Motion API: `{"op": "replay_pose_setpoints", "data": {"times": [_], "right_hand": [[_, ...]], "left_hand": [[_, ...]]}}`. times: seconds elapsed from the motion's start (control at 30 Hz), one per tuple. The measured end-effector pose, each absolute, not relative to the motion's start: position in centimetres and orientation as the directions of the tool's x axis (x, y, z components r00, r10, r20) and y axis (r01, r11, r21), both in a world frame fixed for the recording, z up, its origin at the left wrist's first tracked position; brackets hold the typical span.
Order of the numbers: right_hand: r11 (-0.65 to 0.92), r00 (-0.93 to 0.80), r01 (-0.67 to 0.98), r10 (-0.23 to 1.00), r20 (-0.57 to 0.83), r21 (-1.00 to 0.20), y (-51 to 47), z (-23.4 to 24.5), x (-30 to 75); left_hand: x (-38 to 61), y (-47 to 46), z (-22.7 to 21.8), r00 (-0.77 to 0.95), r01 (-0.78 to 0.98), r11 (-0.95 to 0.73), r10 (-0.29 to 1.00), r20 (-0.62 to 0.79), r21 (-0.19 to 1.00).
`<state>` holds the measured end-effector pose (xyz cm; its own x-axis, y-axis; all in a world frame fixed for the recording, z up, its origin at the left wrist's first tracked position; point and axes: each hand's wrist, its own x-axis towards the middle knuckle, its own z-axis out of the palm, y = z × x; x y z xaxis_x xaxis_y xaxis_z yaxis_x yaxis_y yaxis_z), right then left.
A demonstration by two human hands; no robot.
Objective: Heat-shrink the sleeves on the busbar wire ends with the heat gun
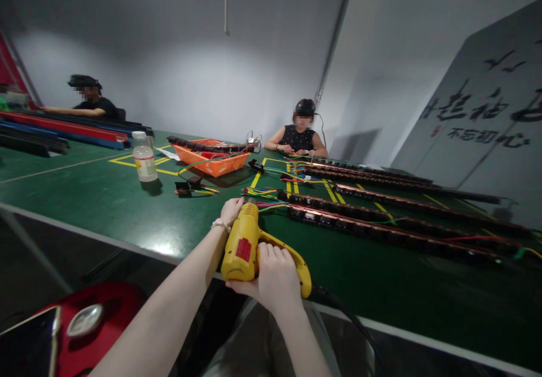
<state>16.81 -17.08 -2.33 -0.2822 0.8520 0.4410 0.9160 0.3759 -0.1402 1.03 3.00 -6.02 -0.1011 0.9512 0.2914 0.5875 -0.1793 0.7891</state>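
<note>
A yellow heat gun (241, 247) is in my right hand (277, 275), whose fingers wrap its grip at the table's front edge. The gun points away from me. Just left of its nozzle, my left hand (232, 211) is closed, its fingertips mostly hidden behind the gun; what they hold, if anything, cannot be seen. Coloured wires (271, 204) lie just right of the nozzle. They lead to the nearest long, dark strip with copper-coloured edges (339, 222), which lies across the table to the right.
More long strips (381, 196) lie behind. An orange basket (215, 165) holds similar parts. A plastic bottle (144, 159) and a short wired piece (190, 187) are on the green table (97, 207). Two people sit across. A red stool (110, 303) holds a phone (29, 343).
</note>
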Motion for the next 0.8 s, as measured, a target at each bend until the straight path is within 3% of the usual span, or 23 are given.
{"op": "replay_pose_setpoints", "data": {"times": [0.37, 0.8], "right_hand": [[0.43, -0.309, 0.887, 0.823, 0.478, -0.169, -16.3, -2.5, 19.2], [0.381, -0.281, 0.913, 0.849, 0.448, -0.148, -16.0, -2.2, 22.8]], "left_hand": [[1.0, 2.2, -5.6, -0.073, 0.599, -0.187, 0.956, 0.285, 0.779], [1.5, 1.7, -5.5, -0.084, 0.618, -0.179, 0.953, 0.291, 0.766]]}}
